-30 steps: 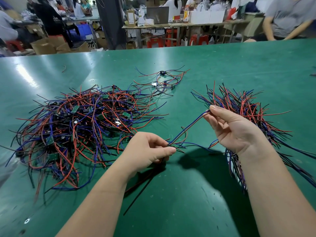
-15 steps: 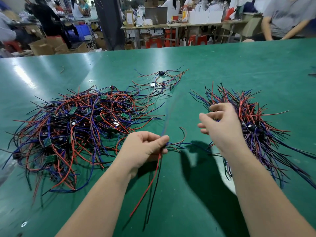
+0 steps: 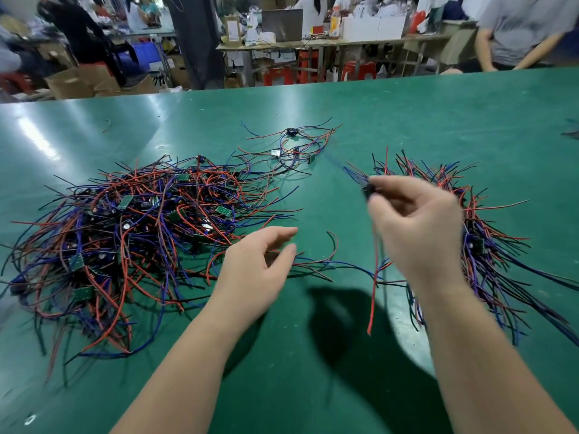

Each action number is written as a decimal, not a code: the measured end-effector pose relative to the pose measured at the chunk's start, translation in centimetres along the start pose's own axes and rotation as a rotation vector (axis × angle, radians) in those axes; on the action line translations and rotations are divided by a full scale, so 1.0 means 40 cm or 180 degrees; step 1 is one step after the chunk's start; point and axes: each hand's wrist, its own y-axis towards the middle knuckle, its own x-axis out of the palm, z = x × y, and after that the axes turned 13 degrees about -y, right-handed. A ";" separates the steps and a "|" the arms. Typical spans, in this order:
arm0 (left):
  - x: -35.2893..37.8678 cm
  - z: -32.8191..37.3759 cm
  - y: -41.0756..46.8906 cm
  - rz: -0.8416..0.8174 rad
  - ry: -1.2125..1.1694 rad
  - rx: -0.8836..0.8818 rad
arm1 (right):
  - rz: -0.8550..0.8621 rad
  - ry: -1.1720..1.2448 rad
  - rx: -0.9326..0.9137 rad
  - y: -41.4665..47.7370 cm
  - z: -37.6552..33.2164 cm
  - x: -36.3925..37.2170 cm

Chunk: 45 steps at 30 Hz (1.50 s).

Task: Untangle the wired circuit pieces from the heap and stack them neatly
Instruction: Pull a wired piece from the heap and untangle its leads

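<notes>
A big tangled heap (image 3: 141, 233) of red, blue and black wired circuit pieces lies on the left of the green table (image 3: 407, 120). On the right sits a sorted stack (image 3: 495, 239) of such pieces. My right hand (image 3: 416, 227), blurred by motion, pinches one wired circuit piece (image 3: 369, 190) in front of that stack, and its red and black wires (image 3: 374, 292) hang down. My left hand (image 3: 260, 264) hovers with relaxed fingers beside the heap, holding nothing, just above a few loose wires (image 3: 316, 261).
A small separate cluster of wired pieces (image 3: 297, 148) lies farther back in the middle. A person in a grey shirt (image 3: 520, 29) sits at the table's far right edge. Benches, stools and boxes stand beyond the table.
My left hand has let go of the wired piece and opened. My right hand has taken it and carries it up and to the right, towards the stack.
</notes>
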 end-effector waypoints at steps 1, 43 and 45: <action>-0.006 -0.014 0.001 -0.0116 0.0646 0.0299 | 0.0260 -0.0169 0.0061 0.023 0.017 -0.023; 0.001 0.027 -0.016 0.0069 0.0079 0.1347 | -0.2203 0.2448 0.1270 -0.052 -0.016 0.061; -0.002 0.020 -0.013 0.0076 0.0107 0.1223 | -0.2068 0.2409 0.1268 -0.044 -0.015 0.054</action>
